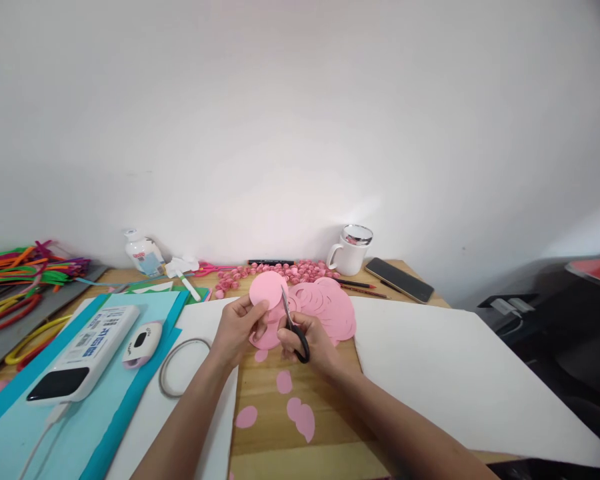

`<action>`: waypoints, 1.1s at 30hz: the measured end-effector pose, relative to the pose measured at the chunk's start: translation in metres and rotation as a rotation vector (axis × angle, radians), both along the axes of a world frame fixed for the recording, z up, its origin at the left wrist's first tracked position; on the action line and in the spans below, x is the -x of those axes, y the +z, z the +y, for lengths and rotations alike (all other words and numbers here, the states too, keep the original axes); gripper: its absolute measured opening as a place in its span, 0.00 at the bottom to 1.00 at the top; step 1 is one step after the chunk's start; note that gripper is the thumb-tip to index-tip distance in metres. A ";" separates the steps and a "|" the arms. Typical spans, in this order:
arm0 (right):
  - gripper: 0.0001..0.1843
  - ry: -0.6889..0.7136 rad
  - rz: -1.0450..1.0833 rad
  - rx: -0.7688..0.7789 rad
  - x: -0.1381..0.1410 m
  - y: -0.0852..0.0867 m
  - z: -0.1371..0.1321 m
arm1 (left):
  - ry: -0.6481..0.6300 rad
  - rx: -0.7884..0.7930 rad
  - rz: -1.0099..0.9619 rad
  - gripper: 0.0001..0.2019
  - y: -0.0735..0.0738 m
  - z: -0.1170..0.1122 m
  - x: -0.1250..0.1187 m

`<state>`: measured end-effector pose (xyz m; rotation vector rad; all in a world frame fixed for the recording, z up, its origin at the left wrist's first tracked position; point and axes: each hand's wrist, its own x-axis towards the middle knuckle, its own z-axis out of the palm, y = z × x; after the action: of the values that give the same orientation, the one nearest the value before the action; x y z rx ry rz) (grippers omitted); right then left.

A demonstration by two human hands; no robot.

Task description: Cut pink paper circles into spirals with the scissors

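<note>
My left hand (241, 327) pinches a round pink paper disc (269, 289) by its lower edge, holding it up above the table. In my right hand (307, 340) is a pair of scissors (303, 343) with black handles, fingers closed round them. Their blades point up at the right edge of the disc; whether they bite into the paper I cannot tell. Behind both hands lies a spread pile of pink paper circles (330, 310). Several small pink paper pieces (284, 382) are scattered on the wooden table (270, 457) nearer to me.
Small rolled pink paper pieces (303, 271) line the back, beside a white mug (353, 252) and a phone (400, 279). At left are a power bank (93, 350), a tape ring (166, 377), a white bottle (144, 255) and pipe cleaners (25, 270). White board (445, 373) lies right.
</note>
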<state>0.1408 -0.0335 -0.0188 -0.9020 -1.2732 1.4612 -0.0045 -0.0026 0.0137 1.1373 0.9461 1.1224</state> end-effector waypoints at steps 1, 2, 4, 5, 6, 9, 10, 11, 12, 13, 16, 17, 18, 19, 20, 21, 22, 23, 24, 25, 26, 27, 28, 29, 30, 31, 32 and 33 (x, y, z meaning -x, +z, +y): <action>0.17 0.006 -0.003 0.001 0.001 0.000 -0.001 | 0.000 0.004 -0.002 0.15 -0.001 0.000 -0.001; 0.18 0.016 -0.010 0.000 0.002 0.001 -0.001 | 0.002 0.008 0.005 0.16 -0.002 0.000 -0.001; 0.18 0.036 -0.026 -0.003 0.002 0.000 -0.001 | 0.015 0.015 0.037 0.17 -0.003 -0.001 -0.002; 0.18 0.041 -0.031 -0.005 0.002 0.000 -0.001 | 0.020 0.016 0.058 0.18 -0.003 -0.001 -0.002; 0.17 0.041 -0.031 -0.006 0.002 -0.001 0.000 | 0.020 0.017 0.079 0.18 -0.004 -0.001 -0.002; 0.17 0.024 -0.016 -0.013 0.001 -0.003 0.004 | -0.014 0.027 0.133 0.17 -0.004 -0.002 -0.002; 0.17 0.022 -0.006 -0.022 0.000 -0.003 0.005 | -0.024 0.032 0.143 0.17 -0.003 -0.002 -0.001; 0.17 0.022 0.006 -0.032 -0.001 -0.003 0.006 | -0.028 0.037 0.148 0.17 -0.003 -0.002 -0.001; 0.16 0.020 0.019 -0.042 -0.001 -0.003 0.006 | -0.024 0.042 0.147 0.17 -0.002 -0.002 -0.001; 0.16 0.019 0.026 -0.048 -0.002 -0.003 0.007 | -0.017 0.046 0.145 0.17 -0.002 -0.002 -0.001; 0.16 0.002 0.014 -0.041 -0.003 -0.003 0.006 | -0.005 0.046 0.149 0.16 0.000 -0.002 -0.001; 0.16 -0.004 0.003 -0.034 -0.004 -0.003 0.006 | -0.006 0.042 0.152 0.16 0.001 -0.002 -0.001; 0.16 -0.006 -0.007 -0.028 -0.004 -0.004 0.005 | -0.009 0.037 0.155 0.16 0.001 -0.003 -0.001; 0.16 -0.006 -0.012 -0.023 -0.004 -0.004 0.005 | -0.010 0.031 0.154 0.16 0.001 -0.003 -0.001; 0.16 -0.005 -0.013 -0.019 -0.004 -0.004 0.005 | -0.012 0.027 0.150 0.16 0.001 -0.003 -0.001; 0.16 -0.004 -0.012 -0.016 -0.004 -0.004 0.005 | -0.013 0.024 0.142 0.17 0.001 -0.003 -0.001; 0.16 -0.004 -0.014 -0.013 -0.004 -0.004 0.005 | -0.012 0.023 0.135 0.17 0.001 -0.003 -0.001; 0.15 -0.005 -0.018 -0.010 -0.003 -0.004 0.005 | -0.009 0.022 0.127 0.17 0.000 -0.002 -0.001; 0.15 -0.008 -0.022 -0.007 -0.003 -0.004 0.005 | -0.005 0.020 0.119 0.17 0.000 -0.002 -0.001; 0.15 -0.013 -0.028 -0.005 -0.003 -0.004 0.005 | -0.003 0.020 0.113 0.16 0.000 -0.001 -0.001; 0.14 -0.017 -0.031 -0.005 -0.003 -0.004 0.006 | -0.001 0.022 0.109 0.16 0.000 -0.001 -0.001; 0.14 -0.019 -0.028 -0.007 -0.002 -0.005 0.006 | 0.004 0.024 0.105 0.16 -0.001 0.000 -0.001; 0.14 -0.019 -0.024 -0.010 -0.002 -0.005 0.006 | 0.006 0.027 0.103 0.16 -0.001 0.000 0.000; 0.14 -0.020 -0.022 -0.013 -0.002 -0.006 0.006 | 0.007 0.029 0.102 0.16 -0.001 0.001 0.000; 0.14 -0.020 -0.024 -0.015 -0.002 -0.006 0.006 | 0.007 0.029 0.103 0.16 -0.001 0.001 0.000; 0.15 -0.020 -0.030 -0.016 -0.002 -0.006 0.006 | 0.007 0.029 0.103 0.17 -0.001 0.000 0.001; 0.15 -0.022 -0.038 -0.016 -0.002 -0.007 0.006 | 0.007 0.027 0.101 0.17 -0.001 0.000 0.001; 0.16 -0.022 -0.046 -0.014 -0.002 -0.006 0.006 | 0.008 0.025 0.099 0.16 -0.001 0.000 0.001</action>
<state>0.1431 -0.0274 -0.0253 -0.9423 -1.3016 1.4199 -0.0057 -0.0026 0.0126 1.1777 1.0392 1.0659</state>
